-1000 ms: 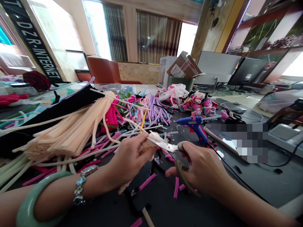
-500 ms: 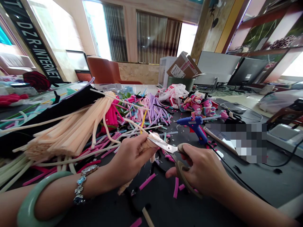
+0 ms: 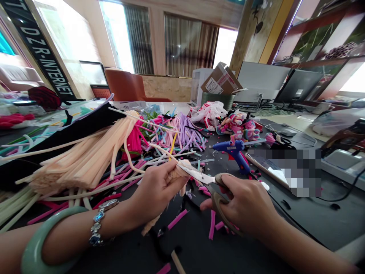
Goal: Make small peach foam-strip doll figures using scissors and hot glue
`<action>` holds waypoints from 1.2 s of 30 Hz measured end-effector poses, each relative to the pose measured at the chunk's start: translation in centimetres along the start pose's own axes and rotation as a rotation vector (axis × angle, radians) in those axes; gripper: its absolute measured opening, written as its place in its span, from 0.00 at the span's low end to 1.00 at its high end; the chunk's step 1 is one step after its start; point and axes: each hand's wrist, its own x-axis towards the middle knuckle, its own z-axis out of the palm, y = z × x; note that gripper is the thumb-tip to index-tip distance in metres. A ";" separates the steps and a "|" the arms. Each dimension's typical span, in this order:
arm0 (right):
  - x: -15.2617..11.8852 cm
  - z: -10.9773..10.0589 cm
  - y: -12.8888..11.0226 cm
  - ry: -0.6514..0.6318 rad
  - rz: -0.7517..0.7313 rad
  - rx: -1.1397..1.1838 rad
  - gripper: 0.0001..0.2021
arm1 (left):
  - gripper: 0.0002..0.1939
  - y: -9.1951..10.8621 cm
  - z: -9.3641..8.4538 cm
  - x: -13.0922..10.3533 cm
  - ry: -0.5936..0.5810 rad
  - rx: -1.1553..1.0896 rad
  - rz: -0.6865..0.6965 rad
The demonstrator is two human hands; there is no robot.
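Observation:
Between the fingers of my left hand (image 3: 159, 186) is a small peach fuzzy piece (image 3: 174, 174), partly hidden by the fingers. My right hand (image 3: 242, 201) grips scissors (image 3: 202, 177) by their brown handles, and the blades lie against the top of the peach piece. A peach strand (image 3: 151, 225) hangs below my left hand. Left of it lies a thick bundle of peach stems (image 3: 85, 160). Short pink cut pieces (image 3: 177, 219) are scattered on the dark table (image 3: 199, 251) beneath the hands.
A blue glue gun (image 3: 235, 152) lies beyond my right hand, beside a phone (image 3: 268, 169). Purple stems (image 3: 189, 131), a white plastic bag (image 3: 211, 112) and a cardboard box (image 3: 221, 80) stand further back. A power strip (image 3: 342, 163) is at the right.
The scissor blades have closed together and tipped slightly against the peach piece. My right hand has shifted slightly; my left hand is nearly unmoved.

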 end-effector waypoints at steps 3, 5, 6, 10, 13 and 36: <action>0.0 0.0 0.0 0.016 -0.010 -0.036 0.19 | 0.13 0.0 0.0 0.1 0.020 0.028 -0.009; 0.0 0.0 0.0 0.021 -0.009 -0.044 0.21 | 0.12 0.1 -0.1 0.1 0.023 0.067 -0.017; 0.0 0.0 0.0 0.023 -0.007 -0.045 0.21 | 0.12 0.2 -0.1 0.1 0.023 0.085 -0.017; 0.1 -0.2 0.0 0.015 -0.006 -0.051 0.21 | 0.14 0.5 -0.5 0.3 -0.013 0.074 0.015; 0.3 -0.4 -0.1 -0.029 -0.014 -0.072 0.20 | 0.16 0.5 -0.5 0.3 -0.035 0.071 0.012; 0.2 -0.2 0.2 -0.005 -0.004 -0.125 0.23 | 0.13 -0.2 -0.1 0.2 0.002 0.196 0.041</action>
